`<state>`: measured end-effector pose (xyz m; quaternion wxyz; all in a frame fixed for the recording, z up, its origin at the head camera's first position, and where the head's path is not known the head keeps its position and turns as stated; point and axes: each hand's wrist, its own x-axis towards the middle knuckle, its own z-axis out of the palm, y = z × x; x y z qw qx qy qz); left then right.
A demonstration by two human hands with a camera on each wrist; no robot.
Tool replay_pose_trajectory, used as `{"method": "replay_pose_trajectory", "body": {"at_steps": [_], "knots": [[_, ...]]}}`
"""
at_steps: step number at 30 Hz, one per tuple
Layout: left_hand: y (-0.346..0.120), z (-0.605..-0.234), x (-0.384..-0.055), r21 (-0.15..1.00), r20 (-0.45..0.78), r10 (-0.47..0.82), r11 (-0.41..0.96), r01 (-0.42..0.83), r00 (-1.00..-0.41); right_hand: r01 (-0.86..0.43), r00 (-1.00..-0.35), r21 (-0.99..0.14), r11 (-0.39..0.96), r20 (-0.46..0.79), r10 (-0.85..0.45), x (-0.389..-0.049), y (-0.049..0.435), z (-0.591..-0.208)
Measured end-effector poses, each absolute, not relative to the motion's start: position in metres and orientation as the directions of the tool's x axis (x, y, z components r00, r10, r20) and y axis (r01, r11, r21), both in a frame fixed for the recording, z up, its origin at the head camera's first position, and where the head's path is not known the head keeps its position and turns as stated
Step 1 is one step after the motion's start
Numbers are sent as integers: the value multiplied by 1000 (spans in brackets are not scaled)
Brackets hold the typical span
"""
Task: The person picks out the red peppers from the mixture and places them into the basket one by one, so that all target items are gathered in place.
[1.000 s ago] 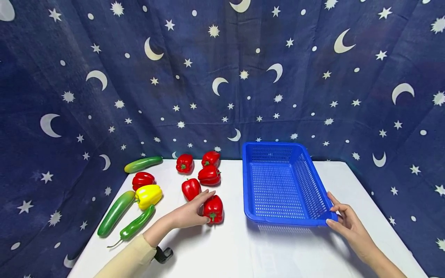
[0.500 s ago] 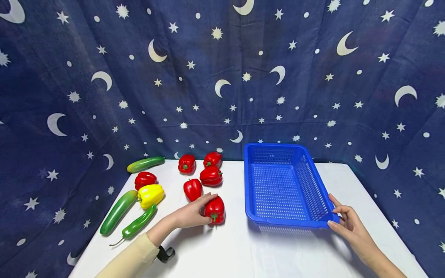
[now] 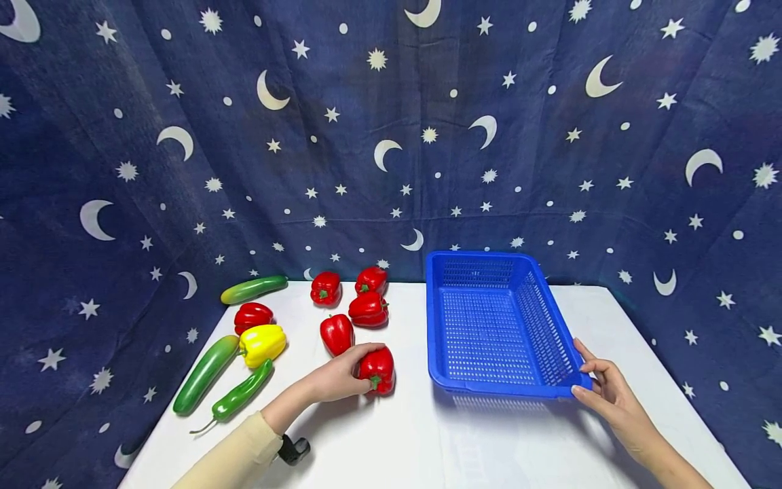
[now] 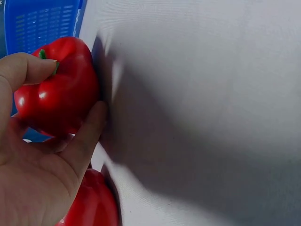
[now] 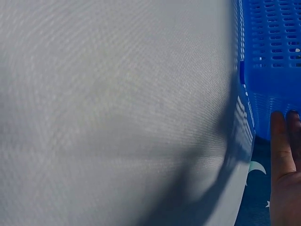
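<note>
My left hand (image 3: 339, 375) grips a red bell pepper (image 3: 380, 370) low over the white table. In the left wrist view, the thumb lies by the pepper's green stem (image 4: 55, 67) and the fingers reach round its other side. Just behind that hand sits another red bell pepper (image 3: 337, 334). At the right, my right hand (image 3: 620, 407) holds the near right corner of a blue plastic basket (image 3: 507, 391), thumb on the rim and fingers along the side. The right wrist view shows two fingers (image 5: 281, 146) against the basket wall; the thumb is hidden there.
More red bell peppers (image 3: 368, 309) lie at the back. On the left are a yellow bell pepper (image 3: 261, 345), a red bell pepper (image 3: 252, 316), a long green chili pepper (image 3: 242, 392) and two cucumbers (image 3: 204, 375). A starry blue curtain (image 3: 342, 136) surrounds the table (image 3: 403, 441).
The left fingers have settled a little closer round the red bell pepper. The basket and right hand stay in place; the head view shifts slightly.
</note>
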<state>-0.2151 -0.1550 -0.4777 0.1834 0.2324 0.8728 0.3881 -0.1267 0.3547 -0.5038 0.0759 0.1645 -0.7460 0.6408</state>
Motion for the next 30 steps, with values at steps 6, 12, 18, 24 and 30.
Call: {"method": "replay_pose_trajectory", "body": {"at_steps": [6, 12, 18, 24, 30], "knots": [[-155, -480, -216, 770, -128, 546, 581, 264, -828, -346, -933, -931, 120, 327, -150, -127, 355, -504], [-156, -481, -215, 781, -130, 542, 572, 252, -830, -342, -934, -933, 113, 325, -145, -127, 354, -503], [-158, -481, -215, 785, -154, 528, 579, 221, -835, -348, -931, -934, 84, 333, -152, -125, 352, -501], [-159, -483, -215, 784, -164, 538, 580, 221, -827, -304, -949, -943, 137, 287, -131, -123, 350, -502], [-160, -485, -216, 798, -178, 528, 571, 193, -830, -267, -962, -948, 173, 251, -111, -123, 350, -501]]}}
